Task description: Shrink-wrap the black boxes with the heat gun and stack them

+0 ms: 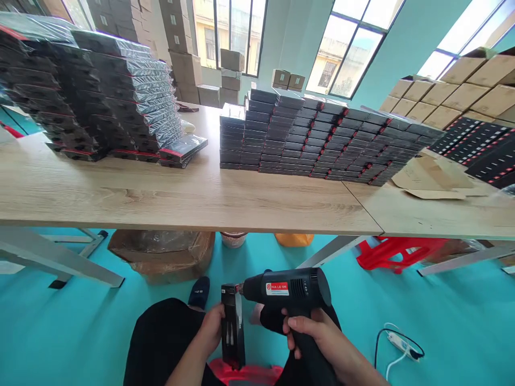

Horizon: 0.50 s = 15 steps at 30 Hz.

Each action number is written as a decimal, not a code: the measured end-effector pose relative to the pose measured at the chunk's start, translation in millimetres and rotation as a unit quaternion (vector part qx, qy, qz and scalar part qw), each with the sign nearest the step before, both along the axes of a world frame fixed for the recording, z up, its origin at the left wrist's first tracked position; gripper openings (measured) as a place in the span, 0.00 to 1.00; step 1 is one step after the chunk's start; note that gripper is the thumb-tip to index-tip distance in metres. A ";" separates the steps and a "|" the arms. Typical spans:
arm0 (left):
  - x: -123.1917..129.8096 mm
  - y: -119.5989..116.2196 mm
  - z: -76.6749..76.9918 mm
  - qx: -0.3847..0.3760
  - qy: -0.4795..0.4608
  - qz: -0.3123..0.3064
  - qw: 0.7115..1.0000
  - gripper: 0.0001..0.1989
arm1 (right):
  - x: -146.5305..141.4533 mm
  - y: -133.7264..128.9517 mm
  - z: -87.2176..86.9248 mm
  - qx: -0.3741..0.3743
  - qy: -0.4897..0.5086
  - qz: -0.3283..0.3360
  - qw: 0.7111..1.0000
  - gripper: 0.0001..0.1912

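My left hand point(211, 328) grips the left edge of a slim black box point(232, 332), held upright between my knees. In my right hand point(308, 332) is a black heat gun point(287, 288) with a red and white label, my fingers wrapped round its handle. The gun's nozzle points left, at or very near the top right corner of the box. Clear film shows a shine along the box's side.
A wooden table point(181, 195) spans the view ahead. On it stand film-wrapped boxes point(108, 96) at left, a long row of stacked dark boxes point(314, 136), and flat cardboard point(438, 177) at right. Below are an open carton point(164, 257), a red stool point(398, 252) and a power strip point(402, 343).
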State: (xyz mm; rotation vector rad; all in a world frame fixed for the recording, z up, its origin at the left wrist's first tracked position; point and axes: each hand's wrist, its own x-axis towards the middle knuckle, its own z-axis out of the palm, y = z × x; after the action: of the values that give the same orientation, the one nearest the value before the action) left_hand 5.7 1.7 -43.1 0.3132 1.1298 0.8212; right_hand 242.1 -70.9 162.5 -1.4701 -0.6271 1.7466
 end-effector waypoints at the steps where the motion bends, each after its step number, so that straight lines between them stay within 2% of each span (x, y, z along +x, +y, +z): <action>1: 0.2 -0.7 2.8 -0.001 0.000 -0.008 1.000 0.03 | -0.2 3.6 4.1 0.005 -0.008 0.005 1.000 0.18; 4: 0.6 -2.1 6.9 -0.012 0.005 -0.014 1.000 0.06 | -1.4 13.8 15.2 0.023 -0.028 0.032 0.999 0.14; 8: -0.7 -1.5 1.5 -0.027 -0.014 -0.009 0.999 0.02 | -2.6 18.5 20.5 0.023 -0.042 0.065 0.997 0.11; 10: -2.6 0.6 -0.7 -0.010 -0.027 0.013 1.000 0.01 | 0.0 12.5 15.3 0.004 -0.055 0.097 0.994 0.09; 13: -6.0 6.4 0.8 0.055 -0.003 0.058 0.997 0.09 | 9.0 -4.8 -1.6 -0.049 -0.064 0.178 0.981 0.09; 15: -7.9 11.1 3.2 0.096 0.036 0.080 0.992 0.14 | 16.2 -16.0 -14.6 -0.066 -0.068 0.179 0.979 0.09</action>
State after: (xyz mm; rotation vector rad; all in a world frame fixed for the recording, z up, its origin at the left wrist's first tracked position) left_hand -2.2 12.9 -39.9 0.4185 1.1565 1.0704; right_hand 258.4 -86.9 147.9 -1.6570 -0.9082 2.0027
